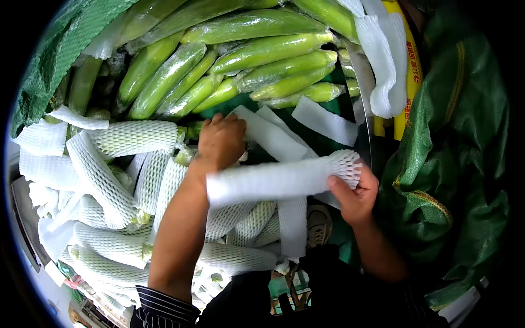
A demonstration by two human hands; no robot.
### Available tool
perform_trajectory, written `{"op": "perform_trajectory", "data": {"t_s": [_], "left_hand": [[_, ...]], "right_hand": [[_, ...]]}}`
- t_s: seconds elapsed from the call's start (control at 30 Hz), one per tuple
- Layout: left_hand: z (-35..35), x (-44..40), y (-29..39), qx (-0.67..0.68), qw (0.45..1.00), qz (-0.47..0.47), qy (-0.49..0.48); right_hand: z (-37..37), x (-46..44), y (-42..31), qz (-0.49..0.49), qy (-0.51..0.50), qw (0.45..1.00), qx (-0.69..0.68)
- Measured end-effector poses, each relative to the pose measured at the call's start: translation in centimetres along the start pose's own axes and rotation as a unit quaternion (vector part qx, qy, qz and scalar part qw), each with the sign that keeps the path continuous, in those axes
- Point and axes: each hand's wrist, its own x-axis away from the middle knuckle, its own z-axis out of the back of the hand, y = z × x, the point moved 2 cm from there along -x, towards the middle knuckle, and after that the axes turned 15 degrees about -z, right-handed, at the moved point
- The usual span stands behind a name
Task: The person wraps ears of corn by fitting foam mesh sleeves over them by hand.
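A white foam net sleeve (273,181) stretches sideways, its right end spread open around the fingers of my right hand (356,192), which grips it. The sleeve's left part is blurred and looks flat. My left hand (221,141) reaches past it to the end of a green vegetable (194,131); its fingers are bent, and what they hold, if anything, is hidden. Loose flat foam sleeves (270,134) lie just right of my left hand. Film-wrapped green vegetables (273,52) are piled above it.
Vegetables in foam nets (136,136) are heaped at the left and below. More sleeves (377,60) hang at the upper right beside a yellow bag (411,65). Green woven sheeting (454,164) covers the right; another piece (65,49) is at upper left. A shoe (319,224) shows below.
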Motion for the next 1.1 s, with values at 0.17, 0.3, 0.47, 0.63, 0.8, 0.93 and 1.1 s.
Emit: {"op": "perform_trajectory", "data": {"t_s": [0.17,0.3,0.47,0.63,0.8,0.93,1.1], "left_hand": [[-3.3,-2.8,0.6,-0.078,0.994,0.004,-0.081],[-3.0,-2.4,-0.5,-0.077,0.992,-0.066,-0.081],[4.5,1.6,2.9,-0.021,0.966,-0.187,0.178],[6.9,3.2,10.1,0.092,0.893,-0.309,0.314],[-3.3,1.8,13.8,0.143,0.925,-0.334,0.113],[-5.6,1.4,13.6,0.186,0.946,-0.245,0.105],[-4.9,1.4,14.8,0.124,0.954,-0.240,0.127]], "right_hand": [[0.8,-1.7,2.1,-0.111,-0.076,0.971,-0.196],[1.5,-2.1,2.9,-0.157,-0.081,0.927,-0.330],[4.1,-1.4,4.8,-0.127,-0.231,0.839,-0.476],[5.1,-0.5,5.5,-0.315,-0.217,0.778,-0.498],[2.9,-5.8,6.6,-0.182,-0.242,0.914,-0.272],[6.0,-3.1,10.1,-0.233,0.027,0.929,-0.284],[7.5,1.0,13.5,-0.258,0.176,0.948,0.058]]}}
